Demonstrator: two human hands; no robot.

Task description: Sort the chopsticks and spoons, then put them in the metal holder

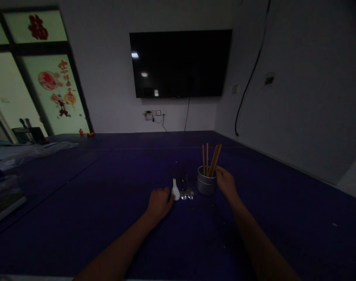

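Observation:
A white soup spoon (175, 192) lies on the dark blue table, handle pointing away from me. My left hand (159, 203) rests at its left side, thumb against or just beside the bowl, fingers apart. Right of it lie two metal spoons (183, 194) (190, 192), bowls toward me, their dark handles hard to make out. A grey cylindrical container (206, 184) stands upright beside them, with several wooden chopsticks (213, 160) leaning in it. My right hand (225, 182) is at the container's right rim, fingers closed on it; the fingertips are partly hidden.
The blue table (136, 168) reaches to the far wall, where a black television (182, 64) hangs above sockets and cables. Clear plastic wrapping (40, 150) and a tray-like thing (8, 207) lie at the left. Small orange objects (85, 133) sit at the far left edge.

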